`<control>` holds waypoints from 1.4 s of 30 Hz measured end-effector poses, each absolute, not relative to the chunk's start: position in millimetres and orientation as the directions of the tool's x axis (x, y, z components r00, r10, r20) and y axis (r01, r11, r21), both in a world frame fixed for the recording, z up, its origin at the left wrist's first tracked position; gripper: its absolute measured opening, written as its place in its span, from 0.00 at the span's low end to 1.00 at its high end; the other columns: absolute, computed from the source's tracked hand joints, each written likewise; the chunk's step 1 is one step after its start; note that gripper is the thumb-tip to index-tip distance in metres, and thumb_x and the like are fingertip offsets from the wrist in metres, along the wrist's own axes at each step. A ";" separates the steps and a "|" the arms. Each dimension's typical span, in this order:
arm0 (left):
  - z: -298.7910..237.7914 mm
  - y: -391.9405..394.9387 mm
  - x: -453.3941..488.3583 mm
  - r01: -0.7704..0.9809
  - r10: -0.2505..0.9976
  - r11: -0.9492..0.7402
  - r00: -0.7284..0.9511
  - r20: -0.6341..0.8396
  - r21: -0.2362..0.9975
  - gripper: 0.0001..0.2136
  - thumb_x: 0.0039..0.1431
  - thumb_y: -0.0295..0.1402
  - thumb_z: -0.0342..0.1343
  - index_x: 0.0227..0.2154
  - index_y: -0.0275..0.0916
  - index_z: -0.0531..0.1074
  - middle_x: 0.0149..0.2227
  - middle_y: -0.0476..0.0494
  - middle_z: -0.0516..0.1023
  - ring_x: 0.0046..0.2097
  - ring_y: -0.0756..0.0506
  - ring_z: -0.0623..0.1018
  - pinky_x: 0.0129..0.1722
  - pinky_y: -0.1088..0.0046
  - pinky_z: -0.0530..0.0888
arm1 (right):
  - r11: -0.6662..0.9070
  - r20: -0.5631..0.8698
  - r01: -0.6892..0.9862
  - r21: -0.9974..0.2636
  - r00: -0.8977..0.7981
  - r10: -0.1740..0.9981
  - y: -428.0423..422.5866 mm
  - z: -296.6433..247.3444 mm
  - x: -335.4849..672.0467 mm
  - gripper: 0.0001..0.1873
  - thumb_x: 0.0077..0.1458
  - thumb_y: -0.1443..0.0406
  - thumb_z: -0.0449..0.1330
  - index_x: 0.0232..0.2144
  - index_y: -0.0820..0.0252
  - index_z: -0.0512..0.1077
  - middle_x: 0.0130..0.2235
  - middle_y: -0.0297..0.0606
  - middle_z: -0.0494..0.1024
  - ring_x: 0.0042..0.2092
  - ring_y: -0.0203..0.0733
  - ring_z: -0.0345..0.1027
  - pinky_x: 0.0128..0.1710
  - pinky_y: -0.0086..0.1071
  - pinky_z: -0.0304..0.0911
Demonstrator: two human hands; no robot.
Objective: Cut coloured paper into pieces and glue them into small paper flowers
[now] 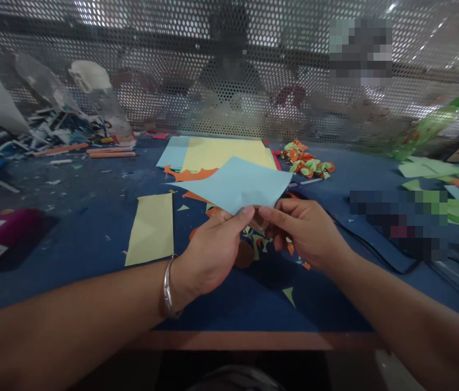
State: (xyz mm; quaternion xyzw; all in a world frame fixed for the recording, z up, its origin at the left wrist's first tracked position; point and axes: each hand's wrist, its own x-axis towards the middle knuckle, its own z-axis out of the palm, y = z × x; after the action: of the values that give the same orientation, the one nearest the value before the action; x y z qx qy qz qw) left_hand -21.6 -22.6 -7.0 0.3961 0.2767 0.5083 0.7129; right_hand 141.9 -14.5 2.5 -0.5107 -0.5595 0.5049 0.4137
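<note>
A light blue sheet of paper (237, 184) is held above the table by its near corner. My left hand (215, 250), with a bangle at the wrist, pinches that corner between thumb and fingers. Close beside it, my right hand (308, 231) is closed on the same corner. Something brownish between the fingertips is too unclear to name. Orange cut paper (190, 175) and small green and orange scraps lie under the sheet. Behind is a stack of pale yellow and blue paper (225, 152). A pale yellow-green piece (151, 228) lies left of my left hand.
A perforated metal panel (164, 76) borders the back. A lidded bottle (105, 103) stands back left, a green bottle (428, 130) back right. Crumpled orange and green paper (308, 163) lies behind my right hand. At left is a purple object (5, 236); black cable (370, 248) runs right.
</note>
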 end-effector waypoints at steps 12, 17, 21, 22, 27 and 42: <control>-16.0 -13.3 -31.9 -0.434 0.946 0.186 0.320 -0.042 0.881 0.11 0.59 0.36 0.61 0.23 0.37 0.79 0.30 0.44 0.81 0.34 0.46 0.78 0.41 0.69 0.75 | 0.009 -0.002 0.151 -0.989 -0.074 0.997 -15.7 0.0 139.3 0.25 0.43 0.50 0.74 0.16 0.60 0.68 0.16 0.30 0.72 0.13 0.27 0.60 0.09 0.21 0.52; -16.5 -13.7 -32.4 -0.380 0.957 0.178 0.281 -0.069 0.908 0.09 0.58 0.37 0.62 0.25 0.38 0.80 0.28 0.45 0.82 0.32 0.47 0.79 0.35 0.71 0.76 | 0.035 0.020 0.175 -0.984 -0.086 0.996 -15.6 -1.4 139.2 0.25 0.44 0.50 0.74 0.17 0.60 0.67 0.16 0.30 0.72 0.13 0.27 0.61 0.10 0.20 0.51; -15.8 -13.7 -33.5 -0.370 0.952 0.131 0.305 -0.013 0.920 0.10 0.58 0.37 0.62 0.26 0.37 0.80 0.29 0.44 0.82 0.31 0.47 0.79 0.32 0.72 0.76 | 0.047 0.028 0.192 -0.980 -0.096 0.995 -17.4 -0.5 139.6 0.25 0.43 0.50 0.74 0.17 0.61 0.68 0.17 0.30 0.73 0.14 0.27 0.62 0.10 0.20 0.52; -15.0 -13.8 -34.1 -0.361 0.951 0.122 0.308 -0.005 0.925 0.10 0.59 0.36 0.61 0.26 0.36 0.80 0.29 0.43 0.82 0.31 0.47 0.79 0.32 0.72 0.76 | 0.050 0.031 0.193 -0.980 -0.099 0.995 -18.0 -0.1 139.7 0.26 0.43 0.50 0.74 0.17 0.61 0.68 0.17 0.30 0.73 0.14 0.27 0.62 0.10 0.19 0.51; -10.8 -14.7 -38.8 -0.314 0.942 0.051 0.330 0.059 0.948 0.08 0.57 0.34 0.64 0.27 0.35 0.79 0.30 0.42 0.81 0.31 0.47 0.78 0.32 0.72 0.75 | 0.067 0.046 0.195 -0.978 -0.111 0.993 -19.7 3.0 139.4 0.26 0.42 0.49 0.74 0.17 0.61 0.68 0.16 0.30 0.73 0.14 0.27 0.62 0.12 0.20 0.55; -12.2 -12.4 -40.1 -0.236 0.945 -0.002 0.317 0.078 0.972 0.06 0.56 0.34 0.66 0.31 0.36 0.80 0.32 0.44 0.82 0.32 0.48 0.78 0.33 0.73 0.75 | 0.102 0.073 0.195 -0.976 -0.151 0.986 -17.0 -0.8 144.2 0.24 0.45 0.50 0.73 0.18 0.61 0.69 0.18 0.31 0.74 0.15 0.28 0.64 0.12 0.20 0.54</control>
State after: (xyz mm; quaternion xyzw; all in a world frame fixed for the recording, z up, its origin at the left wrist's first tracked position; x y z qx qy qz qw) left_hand -40.1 -12.4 -12.2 0.5234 0.3387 0.4763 0.6201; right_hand 144.2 -17.0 -0.8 -0.4886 -0.6041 0.4587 0.4311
